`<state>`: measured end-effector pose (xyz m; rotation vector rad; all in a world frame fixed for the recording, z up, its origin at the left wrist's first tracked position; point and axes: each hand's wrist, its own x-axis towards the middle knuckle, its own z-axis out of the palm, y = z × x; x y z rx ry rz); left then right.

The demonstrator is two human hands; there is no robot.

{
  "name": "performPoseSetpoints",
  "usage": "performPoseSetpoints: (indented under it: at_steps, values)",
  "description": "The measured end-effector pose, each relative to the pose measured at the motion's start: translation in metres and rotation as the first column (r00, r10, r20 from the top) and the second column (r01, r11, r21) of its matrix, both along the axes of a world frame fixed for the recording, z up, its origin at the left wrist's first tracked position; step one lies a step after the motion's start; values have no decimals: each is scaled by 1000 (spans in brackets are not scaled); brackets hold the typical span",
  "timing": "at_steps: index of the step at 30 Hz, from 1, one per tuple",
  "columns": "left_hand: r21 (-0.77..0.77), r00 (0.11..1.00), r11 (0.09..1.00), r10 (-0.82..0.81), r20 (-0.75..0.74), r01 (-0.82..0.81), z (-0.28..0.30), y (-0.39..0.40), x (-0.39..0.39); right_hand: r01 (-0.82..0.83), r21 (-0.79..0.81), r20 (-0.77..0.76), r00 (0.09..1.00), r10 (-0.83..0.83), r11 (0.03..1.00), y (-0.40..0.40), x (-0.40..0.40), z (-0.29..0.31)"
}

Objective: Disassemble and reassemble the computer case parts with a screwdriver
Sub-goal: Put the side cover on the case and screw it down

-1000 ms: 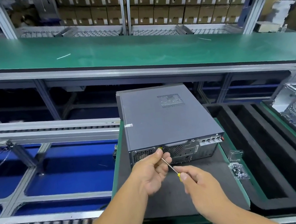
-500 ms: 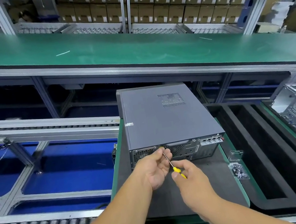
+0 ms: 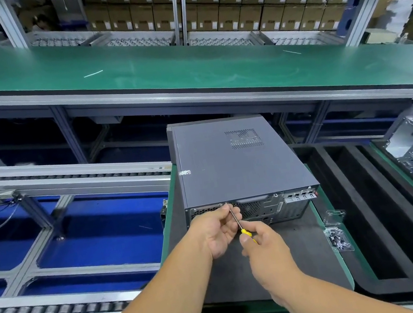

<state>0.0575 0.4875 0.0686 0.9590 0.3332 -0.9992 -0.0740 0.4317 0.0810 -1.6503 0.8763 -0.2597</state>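
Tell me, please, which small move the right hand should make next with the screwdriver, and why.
Probably turn the yellow-handled screwdriver: its tip sits at the top edge of the grey metal computer case's rear panel, the left hand steadies the shaft, and the right hand grips the handle.

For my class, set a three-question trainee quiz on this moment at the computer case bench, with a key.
1. True or false: the screwdriver tip meets the rear panel of the computer case.
2. Which hand grips the yellow handle? A) left hand B) right hand
3. Fill in: the clear plastic box of screws lies to the ____ of the hands on the dark mat.

Key: 1 true; 2 B; 3 right.
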Motion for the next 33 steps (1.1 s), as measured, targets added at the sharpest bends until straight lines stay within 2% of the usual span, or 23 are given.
performPoseSetpoints:
  at_steps: [6,11,13,16,18,20,23,25,27,30,31,33]
  values:
    - [100,994,994,-60,92,51,-1,2,-5,57,382,11,998,-67,922,7,10,4]
    - [169,981,981,-118,152,92,-3,3,-5,95,653,25,989,-147,752,7,9,5]
    - [197,981,977,-114,159,82,-2,0,-3,94,616,19,991,-134,782,7,9,5]
    - [223,977,971,-126,170,86,-4,-4,-1,117,398,-51,993,-106,910,11,7,-1]
    - [241,975,966,-141,171,97,-3,-5,-1,145,302,-77,989,-127,942,15,8,-7]
    - [256,975,962,-137,175,89,-3,-4,-1,172,365,-60,985,-161,915,17,10,-7]
    - [265,982,962,-105,159,60,-4,-4,-2,181,628,-53,980,-191,757,18,11,-1]
    - [258,986,965,-91,142,51,-4,-4,-3,189,710,-70,977,-200,679,17,9,0]
    - [276,980,960,-94,176,42,-5,-7,-3,200,683,-93,978,-188,702,15,8,0]
    - [290,972,957,-80,222,13,-5,-9,-3,213,563,-121,977,-176,798,15,7,-2]
    - [297,970,955,-78,232,6,-5,-10,-3,230,542,-131,973,-189,808,15,7,-3]
    - [321,966,947,-81,245,-2,-6,-10,-4,274,581,-146,961,-233,766,15,8,-2]
